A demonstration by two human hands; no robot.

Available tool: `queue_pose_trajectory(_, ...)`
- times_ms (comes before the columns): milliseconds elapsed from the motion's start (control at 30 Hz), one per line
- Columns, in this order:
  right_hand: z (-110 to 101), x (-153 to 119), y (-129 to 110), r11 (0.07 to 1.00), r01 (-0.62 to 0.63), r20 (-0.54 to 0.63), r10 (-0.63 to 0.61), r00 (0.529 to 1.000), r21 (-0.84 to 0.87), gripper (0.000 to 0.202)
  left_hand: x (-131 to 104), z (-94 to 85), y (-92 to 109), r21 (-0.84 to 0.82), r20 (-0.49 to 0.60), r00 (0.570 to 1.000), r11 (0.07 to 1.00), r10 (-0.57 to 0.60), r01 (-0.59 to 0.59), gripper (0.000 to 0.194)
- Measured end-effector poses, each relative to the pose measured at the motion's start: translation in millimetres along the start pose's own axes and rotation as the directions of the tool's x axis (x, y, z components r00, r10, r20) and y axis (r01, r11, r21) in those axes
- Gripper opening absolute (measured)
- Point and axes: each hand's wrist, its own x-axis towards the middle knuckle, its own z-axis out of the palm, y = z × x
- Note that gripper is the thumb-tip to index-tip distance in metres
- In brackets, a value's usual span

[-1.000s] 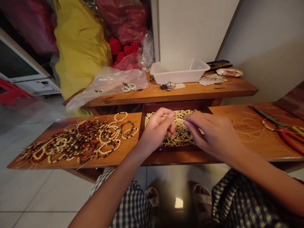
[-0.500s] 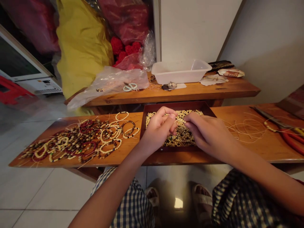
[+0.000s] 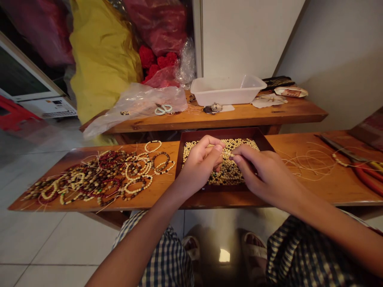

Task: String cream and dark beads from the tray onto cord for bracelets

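Observation:
Over the maroon tray point(image 3: 267, 143) of small loose beads point(image 3: 227, 175), my two hands meet fingertip to fingertip. My left hand point(image 3: 205, 158) is closed in a pinch on what looks like a thin string, mostly hidden by the fingers. Between the hands show a few pale beads point(image 3: 228, 154), which the thumb and forefinger of my right hand point(image 3: 260, 169) pinch from the right side. Left of the tray lies a heap of beaded bracelets point(image 3: 104, 175) in cream, brown and dark red, with loose string ends sticking out.
Right of the tray lie loose pale string point(image 3: 311, 161), a short beaded strand point(image 3: 339, 160) and a red-handled tool point(image 3: 366, 177). On the rear bench point(image 3: 143, 124) are a white plastic tub point(image 3: 224, 95), scissors point(image 3: 163, 109) and a clear plastic bag point(image 3: 149, 97). A yellow bag point(image 3: 103, 59) stands behind.
My right hand has tilted slightly and its fingertips have shifted, so the pale beads between the hands show more plainly. My left hand stays nearly in place.

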Motion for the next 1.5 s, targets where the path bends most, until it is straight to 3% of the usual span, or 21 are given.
queue_pose_trajectory(233, 2, 1, 7, 0.985, -0.009, 0.019, 0.005, 1.0, 0.171, 0.017, 1, -1.0, 0, -0.001, 0.0, 0.999, 0.999, 0.05, -0.05, 0.009)
queue_pose_trajectory(467, 4, -1, 7, 0.996, 0.049, -0.016, -0.048, 0.999, 0.069, 0.008, -6, 1.8, 5, 0.038, -0.026, 0.997, 0.997, 0.075, -0.074, 0.009)
queue_pose_trajectory(667, 0, -2, 3, 0.988, 0.066, -0.043, -0.06, 0.997, 0.143, 0.022, -11, 4.3, 10, 0.082, -0.01, 0.999, 0.995, 0.052, -0.051, 0.011)
queue_pose_trajectory(1000, -1, -2, 2, 0.973, 0.113, -0.113, -0.091, 0.989, 0.2, 0.008, -12, 4.7, 11, 0.088, -0.027, 0.996, 0.993, 0.081, -0.078, 0.011)
queue_pose_trajectory(1100, -1, -3, 1, 0.982, 0.147, -0.146, -0.129, 0.981, 0.119, 0.008, -12, 4.5, 10, 0.101, -0.035, 0.996, 0.992, 0.086, -0.082, 0.011)
queue_pose_trajectory(1200, 0, -4, 2, 0.976, 0.196, -0.185, -0.21, 0.96, -0.093, 0.009, -11, 5.4, 9, 0.089, -0.034, 0.997, 0.994, 0.074, -0.07, 0.011)
queue_pose_trajectory(1367, 1, -4, 5, 0.862, 0.231, -0.196, -0.348, 0.917, -0.451, 0.012, -10, 7.0, 8, 0.019, -0.019, 0.999, 0.999, 0.037, -0.037, 0.009)
queue_pose_trajectory(1500, 2, -3, 4, 0.799, 0.232, -0.212, -0.405, 0.889, -0.555, 0.01, -9, 7.4, 7, 0.021, -0.02, 1.0, 1.0, 0.014, -0.014, 0.01)
